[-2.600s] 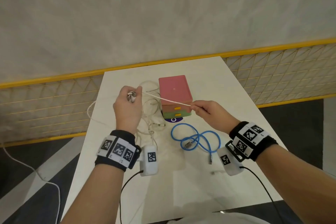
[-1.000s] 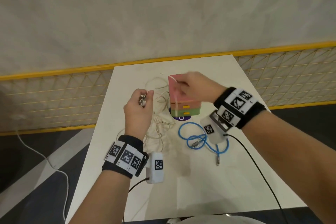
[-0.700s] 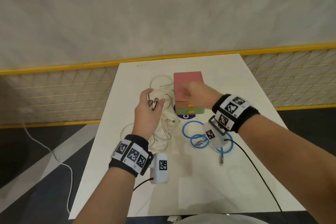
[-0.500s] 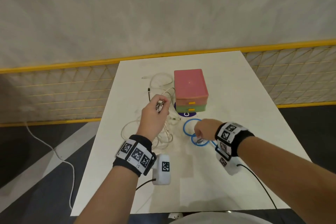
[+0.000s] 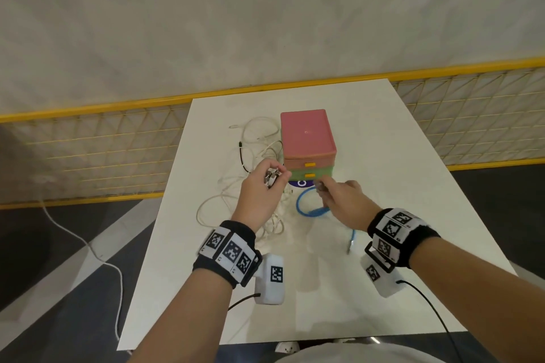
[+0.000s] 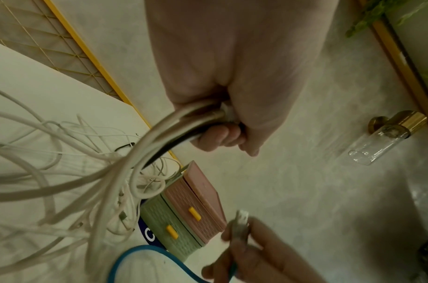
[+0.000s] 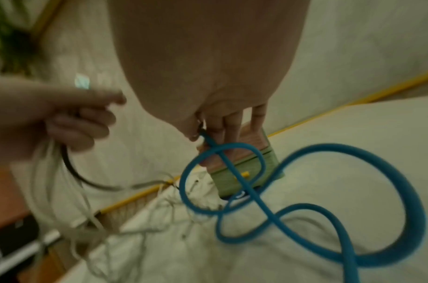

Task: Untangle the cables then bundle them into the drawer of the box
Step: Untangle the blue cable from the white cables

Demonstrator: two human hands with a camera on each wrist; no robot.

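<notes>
Bare white tabletop right of the pink-and-green plastic drawer box; tangled white cables crowding its left.

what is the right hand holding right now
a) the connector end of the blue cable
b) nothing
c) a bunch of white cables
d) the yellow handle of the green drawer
a: the right hand pinches the plug end of the blue cable, whose loops trail down to the table.

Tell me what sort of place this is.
Probably an indoor staged work area, not a home desk: a plain white table against a pale wall, a yellow-framed mesh barrier behind it, and a small pink-and-green drawer box beside loose cables.
</notes>
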